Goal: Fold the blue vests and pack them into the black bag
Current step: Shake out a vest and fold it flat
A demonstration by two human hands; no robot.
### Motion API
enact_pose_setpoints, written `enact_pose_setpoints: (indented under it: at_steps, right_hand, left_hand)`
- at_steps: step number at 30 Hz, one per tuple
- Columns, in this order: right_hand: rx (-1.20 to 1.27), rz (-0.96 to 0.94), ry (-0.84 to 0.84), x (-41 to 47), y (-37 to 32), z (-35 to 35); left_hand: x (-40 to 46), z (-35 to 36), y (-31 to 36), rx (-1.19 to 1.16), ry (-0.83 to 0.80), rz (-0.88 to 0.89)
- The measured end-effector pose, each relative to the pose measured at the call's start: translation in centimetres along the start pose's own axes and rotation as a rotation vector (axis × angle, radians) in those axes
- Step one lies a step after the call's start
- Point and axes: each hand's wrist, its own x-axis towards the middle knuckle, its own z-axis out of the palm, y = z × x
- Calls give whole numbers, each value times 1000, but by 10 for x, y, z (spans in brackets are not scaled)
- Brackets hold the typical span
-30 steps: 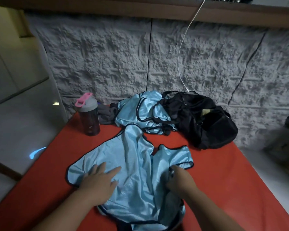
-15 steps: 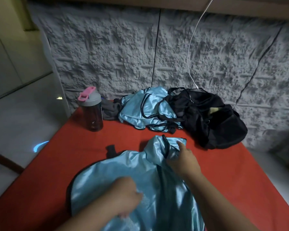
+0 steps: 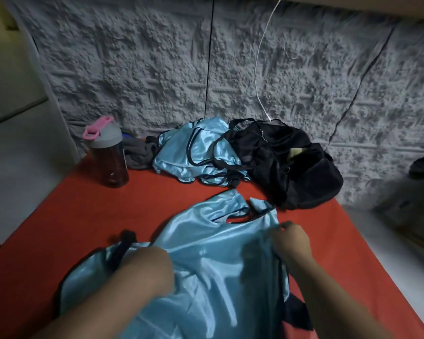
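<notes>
A shiny light-blue vest (image 3: pixel 206 260) with dark trim lies spread on the red table (image 3: pixel 83 216) in front of me. My left hand (image 3: pixel 145 272) grips its fabric near the left side, fingers curled into the cloth. My right hand (image 3: pixel 291 241) pinches the vest's right edge just below the armhole. A heap of more blue vests (image 3: pixel 194 152) lies at the back of the table against the black bag (image 3: pixel 291 165), which sits slumped and open by the wall.
A dark water bottle (image 3: pixel 110 155) with a grey lid and pink loop stands at the back left. Grey cloth (image 3: pixel 137 152) lies between it and the vest heap. A white cable (image 3: pixel 262 69) hangs down the textured grey wall to the bag.
The vest has been turned and pulled open wider. My right hand has shifted right along its edge, and my left hand has closed on the fabric, where it lay flat a second ago.
</notes>
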Motion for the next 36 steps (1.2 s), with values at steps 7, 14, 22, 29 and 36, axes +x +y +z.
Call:
enact_pose_setpoints:
  at_steps: [7,14,22,29,36]
  right_hand:
    - [3,-101,-26,-6,-12,7]
    - [86,-201,-232,0,-8,13]
    - [-107,-303,-38,-9,-34,13]
    - [-560,-445,-313,-51,-71,57]
    - [-166,-631,-386,-53,-75,58]
  left_hand:
    - [35,-16,-8,-395,436,42]
    - [58,-9,17,-391,276,85]
    - [36,-10,-28,-306,17,-118]
    - [50,19,-60,-409,143,-194]
    - [62,25,-78,-484,217,-264]
